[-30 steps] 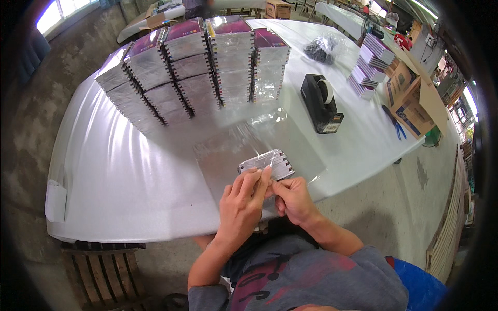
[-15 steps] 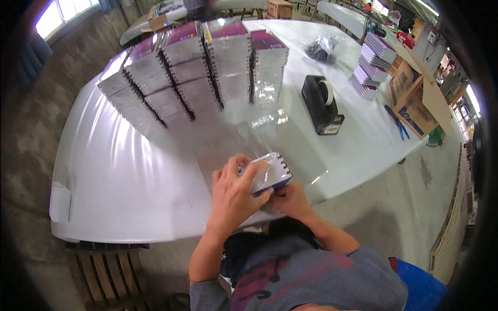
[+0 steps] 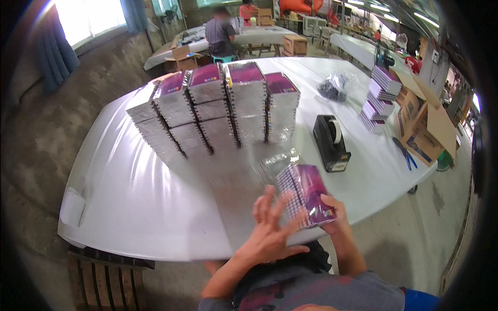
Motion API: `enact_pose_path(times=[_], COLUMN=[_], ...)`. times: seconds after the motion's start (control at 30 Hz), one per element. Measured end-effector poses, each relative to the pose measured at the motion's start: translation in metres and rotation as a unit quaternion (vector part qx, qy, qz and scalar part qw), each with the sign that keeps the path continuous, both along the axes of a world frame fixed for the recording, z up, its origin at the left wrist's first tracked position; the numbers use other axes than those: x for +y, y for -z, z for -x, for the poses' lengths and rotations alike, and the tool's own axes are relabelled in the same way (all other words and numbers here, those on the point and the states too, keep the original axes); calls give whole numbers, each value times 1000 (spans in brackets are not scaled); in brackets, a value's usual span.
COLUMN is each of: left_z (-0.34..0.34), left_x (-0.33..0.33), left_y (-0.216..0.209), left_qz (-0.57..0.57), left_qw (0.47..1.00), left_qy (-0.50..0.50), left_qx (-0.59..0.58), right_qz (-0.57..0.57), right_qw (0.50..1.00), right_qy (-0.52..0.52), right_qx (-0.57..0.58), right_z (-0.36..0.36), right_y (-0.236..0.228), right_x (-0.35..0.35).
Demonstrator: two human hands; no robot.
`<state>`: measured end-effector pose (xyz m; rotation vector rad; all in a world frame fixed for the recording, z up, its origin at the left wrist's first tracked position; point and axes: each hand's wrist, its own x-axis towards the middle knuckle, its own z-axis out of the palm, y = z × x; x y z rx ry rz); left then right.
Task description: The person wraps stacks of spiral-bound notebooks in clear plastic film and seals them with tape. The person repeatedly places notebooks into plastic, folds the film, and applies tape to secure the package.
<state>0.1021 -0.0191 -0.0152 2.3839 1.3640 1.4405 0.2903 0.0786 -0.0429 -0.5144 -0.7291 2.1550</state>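
A bundle of spiral-bound notebooks [image 3: 314, 189] with a purple cover, wrapped in clear film, is tilted up near the table's front edge. My right hand [image 3: 334, 213] grips its lower right corner, thumb on the cover. My left hand [image 3: 271, 231] is slightly blurred, its fingers spread beside the bound edge; whether the fingertips touch it I cannot tell. Crinkled clear film [image 3: 275, 163] shows just behind the bundle. Farther back on the left stand rows of stacked purple notebook bundles [image 3: 213, 116], their black bindings facing me.
A black tape dispenser [image 3: 330, 145] stands right of the bundle. Blue-handled pliers [image 3: 405, 154], an open cardboard box [image 3: 423, 124], a leaning notebook stack [image 3: 380, 101] and a clear bag of dark items [image 3: 334, 87] lie farther right. A person [image 3: 220, 33] sits at a far table.
The bundle has been raised and turned, from its pale side up to its purple cover showing. My left hand has come off it and opened; my right hand holds it. The view has tilted up.
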Motion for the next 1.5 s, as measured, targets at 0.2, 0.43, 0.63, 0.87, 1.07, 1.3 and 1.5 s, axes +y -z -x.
enact_pose_path(times=[0.2,0.43,0.63,0.87,1.07,1.3,1.5], left_z=[50,90,88,87,82,29,-46], left_x=[4,5,3,2,9,73,106], left_y=[71,74,80,81,76,35,29], left_qz=[419,443,428,420,407,-37,-108], left_qw=[851,854,863,862,868,973,991], left_qy=[-277,-186,-195,-208,-225,-229,-75], left_qx=[153,201,186,193,177,-13,-25], right_qz=[-98,-229,-213,-190,-261,-325,-492], right_qw=[978,970,971,965,860,809,448], right_qy=[180,66,32,132,384,407,581], right_qx=[47,45,-103,-126,-211,-271,-468], right_z=[4,58,101,127,93,3,-108], right_y=[-74,-169,-157,-127,-122,-94,-74], right_x=[104,241,316,321,297,293,328])
